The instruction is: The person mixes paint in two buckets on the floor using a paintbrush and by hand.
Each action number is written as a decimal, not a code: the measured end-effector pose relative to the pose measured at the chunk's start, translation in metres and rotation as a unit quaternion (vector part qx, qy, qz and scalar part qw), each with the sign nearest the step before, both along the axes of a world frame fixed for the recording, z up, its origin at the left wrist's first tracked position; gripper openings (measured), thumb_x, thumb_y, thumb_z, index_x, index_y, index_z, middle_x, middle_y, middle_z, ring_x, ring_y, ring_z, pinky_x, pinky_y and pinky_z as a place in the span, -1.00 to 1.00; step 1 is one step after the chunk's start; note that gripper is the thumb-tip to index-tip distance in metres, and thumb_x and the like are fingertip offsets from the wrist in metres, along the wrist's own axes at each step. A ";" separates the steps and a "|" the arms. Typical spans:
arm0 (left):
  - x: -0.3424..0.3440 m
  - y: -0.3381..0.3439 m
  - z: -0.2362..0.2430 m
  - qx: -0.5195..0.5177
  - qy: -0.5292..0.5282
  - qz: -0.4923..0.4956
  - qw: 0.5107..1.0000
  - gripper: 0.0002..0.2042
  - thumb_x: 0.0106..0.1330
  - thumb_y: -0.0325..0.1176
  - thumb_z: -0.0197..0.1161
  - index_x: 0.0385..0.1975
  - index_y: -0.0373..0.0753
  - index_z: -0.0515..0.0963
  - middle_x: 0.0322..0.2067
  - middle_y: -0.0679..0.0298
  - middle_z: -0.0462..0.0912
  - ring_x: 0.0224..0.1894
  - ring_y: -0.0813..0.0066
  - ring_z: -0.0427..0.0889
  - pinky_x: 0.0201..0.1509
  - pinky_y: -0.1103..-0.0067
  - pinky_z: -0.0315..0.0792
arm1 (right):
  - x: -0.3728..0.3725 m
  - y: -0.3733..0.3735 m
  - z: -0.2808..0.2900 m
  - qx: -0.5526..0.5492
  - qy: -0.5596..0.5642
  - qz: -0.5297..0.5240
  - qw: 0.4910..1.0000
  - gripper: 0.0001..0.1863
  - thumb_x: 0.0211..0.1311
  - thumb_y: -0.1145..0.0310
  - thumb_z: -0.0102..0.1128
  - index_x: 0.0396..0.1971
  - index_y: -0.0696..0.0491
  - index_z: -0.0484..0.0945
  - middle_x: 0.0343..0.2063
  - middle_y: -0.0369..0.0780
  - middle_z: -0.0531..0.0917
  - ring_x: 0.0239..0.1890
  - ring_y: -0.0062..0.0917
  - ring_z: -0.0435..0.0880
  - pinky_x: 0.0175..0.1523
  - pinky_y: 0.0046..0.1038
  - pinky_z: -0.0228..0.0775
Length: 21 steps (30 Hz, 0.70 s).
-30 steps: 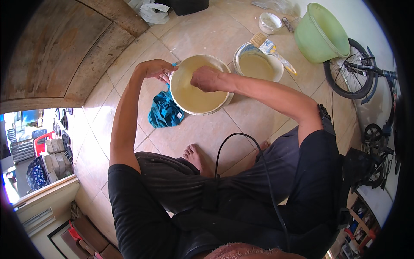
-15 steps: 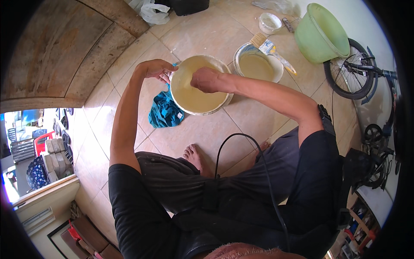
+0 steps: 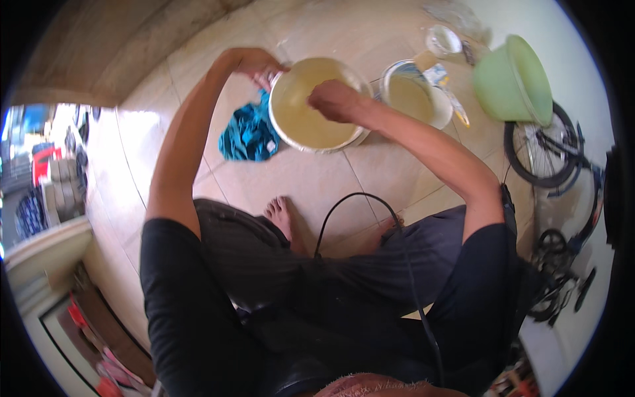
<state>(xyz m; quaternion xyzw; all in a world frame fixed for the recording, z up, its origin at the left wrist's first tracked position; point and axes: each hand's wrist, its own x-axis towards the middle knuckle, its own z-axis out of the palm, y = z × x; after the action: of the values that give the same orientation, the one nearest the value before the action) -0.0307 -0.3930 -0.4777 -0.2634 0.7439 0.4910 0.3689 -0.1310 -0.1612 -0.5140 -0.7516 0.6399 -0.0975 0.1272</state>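
A large white bucket [image 3: 283, 109] stands on the tiled floor in front of me, with pale yellowish contents or lining. My left hand [image 3: 259, 65] grips its rim at the upper left, thumb over the edge. Inside the bucket's opening my right hand [image 3: 336, 100] is closed in a fist, knuckles up; whatever it holds is hidden beneath it. A crumpled teal cloth [image 3: 250, 133] lies against the bucket's left side. Just right of the bucket is a second, smaller bucket [image 3: 444, 114] holding a pale mixture. Across its rim rests a wide paintbrush [image 3: 432, 73].
A small white tub [image 3: 443, 41] sits beyond the brush. To the right are a tilted green basin [image 3: 504, 83] and a bicycle [image 3: 509, 151] by the white wall. Brown wooden furniture [image 3: 139, 43] fills the upper left. A black cable [image 3: 408, 264] loops before my body.
The whole view has shifted and tilted. My right fist has moved slightly within the bucket's opening, while my left hand keeps its grip on the rim.
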 end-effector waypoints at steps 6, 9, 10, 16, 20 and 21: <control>0.000 0.008 0.010 0.028 0.045 0.025 0.998 -0.62 0.28 -0.05 0.25 -0.18 -0.27 0.51 -0.22 0.17 0.58 -0.30 0.28 0.66 -0.10 0.32 0.56 | -0.021 0.008 0.033 0.121 0.081 0.000 0.989 -0.85 -0.21 0.64 0.06 -0.56 0.21 0.58 -0.49 0.02 0.63 -0.31 -0.09 0.63 -0.21 -0.19 0.47; -0.014 -0.009 -0.011 0.067 -0.005 0.019 0.998 -0.59 0.26 -0.04 0.27 -0.18 -0.30 0.46 -0.28 0.19 0.48 -0.25 0.20 0.67 -0.07 0.26 0.53 | -0.020 0.004 0.038 0.067 0.164 -0.044 0.983 -0.88 -0.20 0.58 0.16 -0.54 0.19 0.59 -0.49 0.03 0.62 -0.33 -0.11 0.63 -0.25 -0.19 0.48; -0.018 -0.008 -0.013 0.075 -0.010 0.007 0.997 -0.59 0.27 -0.03 0.26 -0.16 -0.29 0.46 -0.28 0.18 0.48 -0.24 0.21 0.68 -0.06 0.25 0.51 | -0.020 0.003 0.037 0.057 0.172 -0.063 0.981 -0.88 -0.19 0.57 0.16 -0.54 0.18 0.59 -0.49 0.02 0.62 -0.33 -0.12 0.63 -0.25 -0.19 0.47; -0.017 -0.010 -0.010 0.070 -0.012 -0.007 0.997 -0.60 0.28 0.01 0.23 -0.18 -0.22 0.44 -0.28 0.19 0.50 -0.21 0.23 0.69 0.01 0.20 0.43 | -0.007 -0.007 0.013 -0.021 0.031 0.011 0.999 -0.93 -0.08 0.52 0.16 -0.56 0.16 0.60 -0.49 -0.02 0.63 -0.35 -0.12 0.62 -0.20 -0.20 0.45; -0.019 -0.021 -0.022 0.109 -0.043 -0.020 0.993 -0.60 0.28 0.01 0.24 -0.16 -0.22 0.43 -0.21 0.20 0.48 -0.19 0.24 0.69 0.03 0.18 0.40 | -0.002 -0.010 0.048 0.199 0.114 0.031 0.973 -0.93 -0.08 0.52 0.16 -0.58 0.18 0.60 -0.48 -0.01 0.63 -0.36 -0.10 0.61 -0.22 -0.19 0.46; -0.019 -0.022 -0.022 0.112 -0.043 -0.024 0.992 -0.60 0.28 0.00 0.24 -0.16 -0.21 0.44 -0.21 0.20 0.48 -0.19 0.24 0.69 0.03 0.18 0.39 | -0.004 -0.010 0.052 0.192 0.138 0.006 0.972 -0.92 -0.05 0.50 0.16 -0.58 0.19 0.58 -0.51 0.00 0.61 -0.37 -0.09 0.59 -0.24 -0.18 0.44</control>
<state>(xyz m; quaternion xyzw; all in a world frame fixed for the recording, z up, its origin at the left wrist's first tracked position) -0.0499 -0.4151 -0.4998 -0.2230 0.6736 0.5507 0.4396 -0.1353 -0.1716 -0.4620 -0.7234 0.6534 0.1325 0.1796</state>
